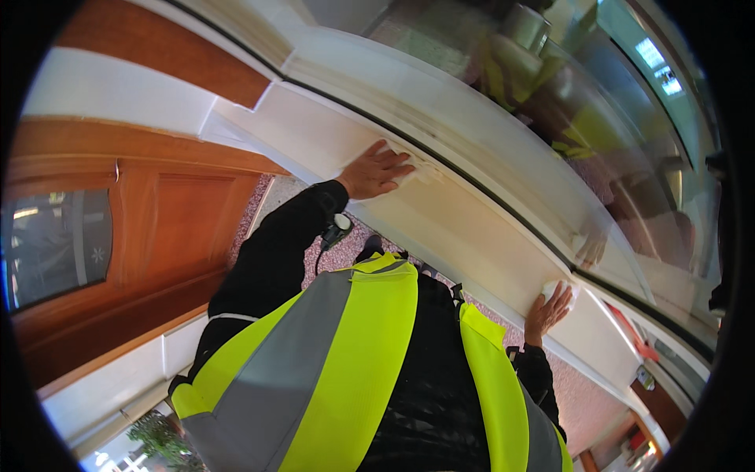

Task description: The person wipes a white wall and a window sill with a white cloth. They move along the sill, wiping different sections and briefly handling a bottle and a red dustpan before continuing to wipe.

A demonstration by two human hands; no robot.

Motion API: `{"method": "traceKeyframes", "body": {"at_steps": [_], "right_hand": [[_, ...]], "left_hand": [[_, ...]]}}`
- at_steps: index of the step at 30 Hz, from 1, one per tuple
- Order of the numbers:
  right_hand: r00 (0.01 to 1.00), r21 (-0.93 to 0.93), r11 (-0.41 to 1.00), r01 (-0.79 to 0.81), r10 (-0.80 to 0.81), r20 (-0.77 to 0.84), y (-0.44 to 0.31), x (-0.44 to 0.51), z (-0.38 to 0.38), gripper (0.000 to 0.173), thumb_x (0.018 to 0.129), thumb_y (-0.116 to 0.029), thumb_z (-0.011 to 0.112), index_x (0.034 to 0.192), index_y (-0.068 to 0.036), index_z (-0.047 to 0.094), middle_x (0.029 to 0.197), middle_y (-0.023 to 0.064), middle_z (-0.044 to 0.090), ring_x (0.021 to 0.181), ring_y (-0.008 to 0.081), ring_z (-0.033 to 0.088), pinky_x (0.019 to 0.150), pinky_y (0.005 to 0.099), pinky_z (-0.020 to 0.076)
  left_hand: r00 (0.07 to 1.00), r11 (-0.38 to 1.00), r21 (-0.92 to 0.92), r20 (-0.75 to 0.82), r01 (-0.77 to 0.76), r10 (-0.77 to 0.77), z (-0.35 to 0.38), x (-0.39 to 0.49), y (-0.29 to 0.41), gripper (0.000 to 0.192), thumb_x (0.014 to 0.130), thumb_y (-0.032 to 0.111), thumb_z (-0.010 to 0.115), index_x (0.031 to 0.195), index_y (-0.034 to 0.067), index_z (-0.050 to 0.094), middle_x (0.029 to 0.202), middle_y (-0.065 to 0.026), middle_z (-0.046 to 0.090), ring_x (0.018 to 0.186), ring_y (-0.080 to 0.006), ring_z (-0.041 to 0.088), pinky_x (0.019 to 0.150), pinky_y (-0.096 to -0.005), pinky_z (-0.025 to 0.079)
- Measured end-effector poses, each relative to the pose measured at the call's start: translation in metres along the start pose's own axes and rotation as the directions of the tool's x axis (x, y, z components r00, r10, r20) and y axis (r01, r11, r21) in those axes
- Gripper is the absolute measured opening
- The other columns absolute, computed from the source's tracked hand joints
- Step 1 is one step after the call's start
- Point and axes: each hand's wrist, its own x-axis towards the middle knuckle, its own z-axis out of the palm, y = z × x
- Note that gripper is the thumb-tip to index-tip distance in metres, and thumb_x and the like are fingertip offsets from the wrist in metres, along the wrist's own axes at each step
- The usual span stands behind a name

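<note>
A cream window sill (472, 218) runs diagonally below a glass pane (531, 147) with a dark seal at its foot. My left hand (377, 172) lies flat, fingers spread, pressing a thin white cloth or tissue (426, 171) on the sill close to the seal. Further right, my right hand (550, 310) presses another white cloth or tissue (554, 289) against the sill near the glass, its fingers extended. Faint brownish marks show on the surface beside the left cloth. Reflections of a hand and a yellow vest appear in the glass.
At the left stands a brown wooden door (194, 218) with a glass panel (59, 242). Pink speckled flooring (348, 242) and dark shoes show below me. A small dark device with a cable hangs by my left sleeve. A red object (646, 349) is beyond my right hand, and a plant (159, 439) at the lower left.
</note>
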Motion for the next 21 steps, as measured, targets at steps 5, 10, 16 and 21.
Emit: {"method": "traceKeyframes", "body": {"at_steps": [5,10,16,21], "right_hand": [[0.961,-0.108,0.956,-0.273,0.276,0.014,-0.055,0.016,0.026,0.067,0.092,-0.044,0.046,0.149,-0.018,0.024,0.155,0.0142,0.018,0.143,0.0351,0.016,0.111,0.0571,0.0132],[0.943,-0.243,0.916,-0.318,0.332,0.016,-0.157,0.028,0.036,0.076,0.088,-0.050,0.051,0.149,-0.015,0.023,0.155,0.0173,0.017,0.143,0.0351,0.016,0.111,0.0558,0.0149],[0.975,-0.070,0.978,-0.196,0.202,0.088,-0.293,0.029,0.034,0.079,0.085,-0.045,0.056,0.147,-0.007,0.025,0.153,0.0240,0.017,0.143,0.0399,0.011,0.112,0.0571,0.0082],[0.992,-0.029,0.992,-0.122,0.124,0.038,-0.309,0.023,0.028,0.074,0.086,-0.042,0.055,0.146,-0.008,0.026,0.152,0.0246,0.019,0.142,0.0406,0.013,0.112,0.0572,0.0104]], "left_hand": [[0.999,1.000,0.004,-0.031,-0.024,0.024,0.003,0.001,0.000,0.052,0.089,0.035,0.051,0.140,0.024,0.042,0.141,-0.0070,0.045,0.122,-0.0230,0.048,0.114,-0.0505,0.017],[0.994,0.999,-0.001,-0.094,-0.052,0.052,0.009,0.000,-0.003,0.052,0.089,0.036,0.050,0.138,0.022,0.044,0.141,-0.0069,0.045,0.126,-0.0224,0.045,0.113,-0.0506,0.017],[0.989,0.999,0.007,-0.135,-0.053,0.053,0.018,0.001,-0.001,0.052,0.089,0.039,0.048,0.138,0.022,0.044,0.142,-0.0067,0.044,0.127,-0.0220,0.043,0.112,-0.0520,0.015],[0.989,0.999,0.012,-0.142,-0.030,0.031,0.017,-0.010,-0.010,0.050,0.089,0.040,0.047,0.135,0.021,0.046,0.142,-0.0056,0.042,0.131,-0.0216,0.037,0.111,-0.0539,0.013]]}}
